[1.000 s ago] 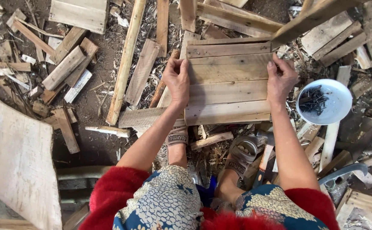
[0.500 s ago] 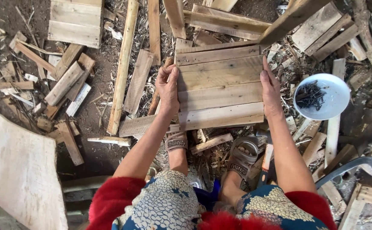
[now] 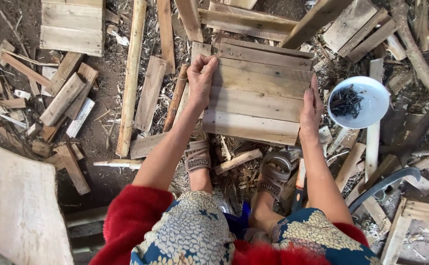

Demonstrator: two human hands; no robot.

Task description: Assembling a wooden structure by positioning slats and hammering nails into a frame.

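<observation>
At the far left of the ground a broad pale board lies cut off by the picture's edge, and beyond it a scatter of short offcuts and a long thin pole rest on dark earth and shavings. Right of the pole the left hand grips the left edge of a panel of nailed planks, its fingers curled over the top left corner and the thumb side pressed on the face, so it is closed on the wood. The panel sits just ahead of the person's two sandalled feet, its planks running left to right and slightly downhill toward the right, with the whole piece lying between the two hands and about equally close to each. The right hand lies flat and straight-fingered along the panel's right edge, pressing it rather than wrapping it; whether its thumb hooks under the edge cannot be made out. What is beneath the panel, and whether it is lifted off the ground or resting on it, is hidden. Just right of that hand a white bowl holds a dark heap of nails. Near the right foot an orange-handled tool is mostly covered by the forearm, and a curved blue bar runs out toward the lower right.
</observation>
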